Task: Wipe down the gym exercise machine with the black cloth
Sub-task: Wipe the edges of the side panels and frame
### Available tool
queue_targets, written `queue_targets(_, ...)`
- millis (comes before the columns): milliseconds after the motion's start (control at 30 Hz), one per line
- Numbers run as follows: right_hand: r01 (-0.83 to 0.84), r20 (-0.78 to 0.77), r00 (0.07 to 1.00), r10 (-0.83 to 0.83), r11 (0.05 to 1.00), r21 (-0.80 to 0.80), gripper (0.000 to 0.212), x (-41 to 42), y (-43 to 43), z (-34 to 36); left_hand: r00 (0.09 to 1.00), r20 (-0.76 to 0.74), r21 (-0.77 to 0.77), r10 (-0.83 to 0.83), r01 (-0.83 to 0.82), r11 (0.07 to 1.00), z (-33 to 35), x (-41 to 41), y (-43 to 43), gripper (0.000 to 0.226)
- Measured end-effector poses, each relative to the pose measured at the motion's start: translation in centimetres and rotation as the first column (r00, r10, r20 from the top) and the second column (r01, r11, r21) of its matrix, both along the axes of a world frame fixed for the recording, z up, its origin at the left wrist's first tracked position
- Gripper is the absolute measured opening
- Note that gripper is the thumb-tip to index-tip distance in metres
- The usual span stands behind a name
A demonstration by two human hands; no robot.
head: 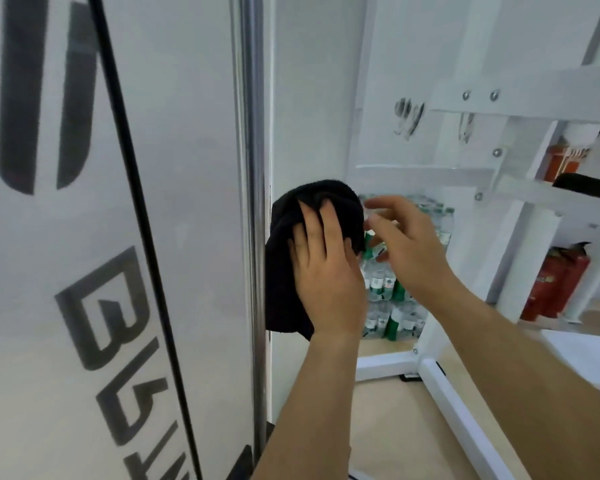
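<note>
The gym machine's white side panel (174, 168) with grey lettering fills the left half, and a chrome upright (253, 140) runs along its right edge. The black cloth (281, 289) lies against the white surface just right of that upright. My left hand (326, 271) presses flat on the cloth, fingers pointing up; a fold of cloth hides its outer fingers. My right hand (406, 244) hovers just right of the cloth with loosely spread fingers holding nothing, its fingertips close to the cloth's right edge.
White frame bars (465, 403) of the machine run along the floor and up at the right. Behind them stand stacked packs of water bottles (392, 306) and red fire extinguishers (555, 285). A white shelf (551, 95) with bolts crosses the upper right.
</note>
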State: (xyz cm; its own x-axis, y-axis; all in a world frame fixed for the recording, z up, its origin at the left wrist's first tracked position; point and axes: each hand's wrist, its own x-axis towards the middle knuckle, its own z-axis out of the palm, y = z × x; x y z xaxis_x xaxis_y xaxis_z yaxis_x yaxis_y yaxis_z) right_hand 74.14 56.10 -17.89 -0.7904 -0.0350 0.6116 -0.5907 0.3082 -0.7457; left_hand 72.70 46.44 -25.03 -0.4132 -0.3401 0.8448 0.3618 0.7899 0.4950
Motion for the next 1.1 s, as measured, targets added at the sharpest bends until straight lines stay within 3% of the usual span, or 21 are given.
queue_targets(33, -0.02, 0.004, 1.0, 0.02, 1.0, -0.019, 0.006, 0.4, -0.3, 0.1, 1.0, -0.002, 0.01, -0.018, 0.018, 1.0, -0.2, 0.5, 0.0, 0.063)
queue_targets(100, -0.015, -0.029, 0.999, 0.015, 1.0, 0.008, 0.014, 0.9, -1.1, 0.4, 0.999, -0.007, 0.04, -0.044, 0.044, 0.998, 0.0, 1.7, 0.0, 0.063)
queue_targets(267, 0.117, -0.079, 0.991, -0.11, 0.99, 0.083, 0.013, 0.7, -2.3, 1.3, 0.993, -0.056, 0.16, -0.1, 0.108, 0.981, 0.3, 3.3, -1.0, 0.066)
queue_targets(400, 0.133, -0.07, 0.99, -0.126, 0.986, 0.104, 0.013, 0.5, -2.2, 1.8, 0.982, -0.098, 0.03, 0.161, -0.159, 0.987, -0.4, 2.2, -1.4, 0.045)
queue_targets(467, 0.123, -0.063, 0.991, -0.116, 0.986, 0.113, 0.012, 0.4, -2.0, 2.0, 0.972, -0.115, 0.027, 0.204, -0.203, 0.979, -0.3, 1.8, -1.1, 0.038)
queue_targets(600, 0.096, -0.055, 0.994, -0.089, 0.988, 0.124, 0.014, 0.4, -1.9, 2.2, 0.988, -0.128, -0.036, -0.086, 0.082, 0.996, 0.3, 1.3, -0.7, 0.054)
queue_targets(667, 0.063, -0.046, 0.997, -0.058, 0.991, 0.12, 0.015, 0.6, -1.7, 2.1, 0.985, -0.088, -0.015, -0.145, 0.144, 0.989, 0.8, 0.9, -0.7, 0.065)
queue_targets(767, -0.003, 0.003, 1.0, 0.003, 1.0, 0.008, 0.023, 0.6, -1.0, 1.7, 0.998, -0.046, -0.039, -0.031, 0.029, 0.999, 2.1, -0.1, -0.5, 0.067)
queue_targets(833, 0.042, 0.001, 0.999, -0.042, 0.999, -0.033, 0.024, 0.2, 0.0, 1.3, 0.998, -0.043, -0.03, 0.044, -0.046, 0.999, 4.0, -0.6, -0.4, 0.068)
queue_targets(967, 0.149, 0.034, 0.988, -0.148, 0.988, -0.041, 0.022, -1.0, 1.8, -0.2, 0.983, -0.074, -0.024, 0.167, -0.17, 0.985, 6.1, -1.5, -0.2, 0.065)
queue_targets(1100, 0.168, 0.087, 0.982, -0.17, 0.985, 0.026, 0.023, -1.7, 2.0, -3.6, 0.966, -0.049, 0.009, 0.253, -0.252, 0.968, 2.4, -1.9, 0.4, 0.064)
